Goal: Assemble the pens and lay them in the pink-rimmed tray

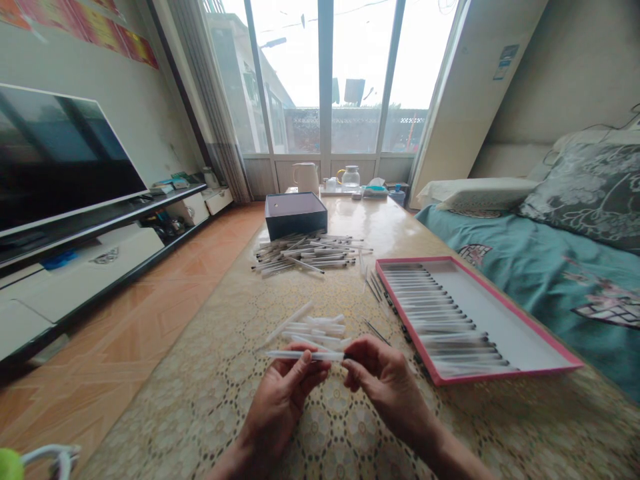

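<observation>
Fingers (pixel 299 368) near white tubes (pixel 323 329), pink tray (pixel 493 310)

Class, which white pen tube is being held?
The tube in the left hand, one end at the right hand; others lie loose or in the pink tray.

Home living rm: flat black TV w/ thin white frame (pixel 60 163) L of long cream flower-patterned table (pixel 215 353), teal floral-cloth sofa (pixel 530 257) w/ dark-grey floral cushion (pixel 590 190) R of it, tall pale-framed glass windows (pixel 325 87) beyond.
</observation>
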### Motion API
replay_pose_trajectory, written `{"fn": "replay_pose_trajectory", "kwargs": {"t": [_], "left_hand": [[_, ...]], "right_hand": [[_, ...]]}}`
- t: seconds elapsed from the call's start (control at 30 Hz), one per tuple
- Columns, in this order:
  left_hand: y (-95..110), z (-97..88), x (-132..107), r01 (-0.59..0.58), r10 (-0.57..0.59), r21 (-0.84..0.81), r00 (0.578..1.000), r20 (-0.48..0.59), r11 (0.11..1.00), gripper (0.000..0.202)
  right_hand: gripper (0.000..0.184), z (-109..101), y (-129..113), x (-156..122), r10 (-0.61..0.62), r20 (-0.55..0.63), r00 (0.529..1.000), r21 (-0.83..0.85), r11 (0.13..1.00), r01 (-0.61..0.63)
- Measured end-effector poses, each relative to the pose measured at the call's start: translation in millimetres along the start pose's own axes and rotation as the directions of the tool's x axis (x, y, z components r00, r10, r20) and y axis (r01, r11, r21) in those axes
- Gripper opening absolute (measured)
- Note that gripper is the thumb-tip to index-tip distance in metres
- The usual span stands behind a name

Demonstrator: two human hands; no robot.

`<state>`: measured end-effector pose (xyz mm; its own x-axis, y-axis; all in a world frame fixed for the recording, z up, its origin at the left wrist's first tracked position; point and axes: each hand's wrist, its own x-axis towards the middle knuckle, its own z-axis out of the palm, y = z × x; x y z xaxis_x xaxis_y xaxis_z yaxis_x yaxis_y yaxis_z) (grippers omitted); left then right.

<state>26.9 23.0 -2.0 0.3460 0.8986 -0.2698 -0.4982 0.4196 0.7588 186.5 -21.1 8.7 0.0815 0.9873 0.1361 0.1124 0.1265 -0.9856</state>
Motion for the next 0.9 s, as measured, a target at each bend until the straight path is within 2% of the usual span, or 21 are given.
{"fn": "replay_pose_trajectory", "kwargs": {"t": [0.13,0.23,0.33,0.53,0.63,0.73,0.9], "left_hand": [[-1,-2.4,-1,-0.008,0.007,0.027,0.999,0.054,1.0,0.012],[-2,-3.2,-2,-0.021,0.017,0.041,0.996,0.083,0.999,0.01],[-3,-2.8,-2,-0.023,0.02,0.043,0.997,0.071,0.999,0.011],[-1,-1.7,1,-0.042,0.039,0.049,0.998,0.055,0.998,0.012],[-1,-1.4,1,-0.033,0.028,0.064,0.996,0.079,0.997,0.01],[-1,-1.1,0,-0.032,0.027,0.073,0.997,0.077,0.997,0.008],[-1,-1.6,1,-0.05,0.048,0.055,0.998,0.032,0.997,0.011]], "right_hand": [[0.021,1,9,0,0.075,0.002,0.997,0.057,0.996,-0.075],[0.036,1,17,-1,0.146,0.033,0.989,0.037,0.988,-0.147],[0.045,0,20,-1,0.138,0.044,0.989,-0.026,0.99,-0.137],[0.029,-2,10,0,0.064,0.097,0.993,-0.133,0.99,-0.051],[0.035,-4,8,-1,0.06,0.123,0.991,-0.19,0.981,-0.035],[0.044,-5,7,-1,0.034,0.102,0.994,-0.282,0.959,-0.004],[0.027,-7,3,-1,0.002,0.127,0.992,-0.329,0.944,0.04]]}}
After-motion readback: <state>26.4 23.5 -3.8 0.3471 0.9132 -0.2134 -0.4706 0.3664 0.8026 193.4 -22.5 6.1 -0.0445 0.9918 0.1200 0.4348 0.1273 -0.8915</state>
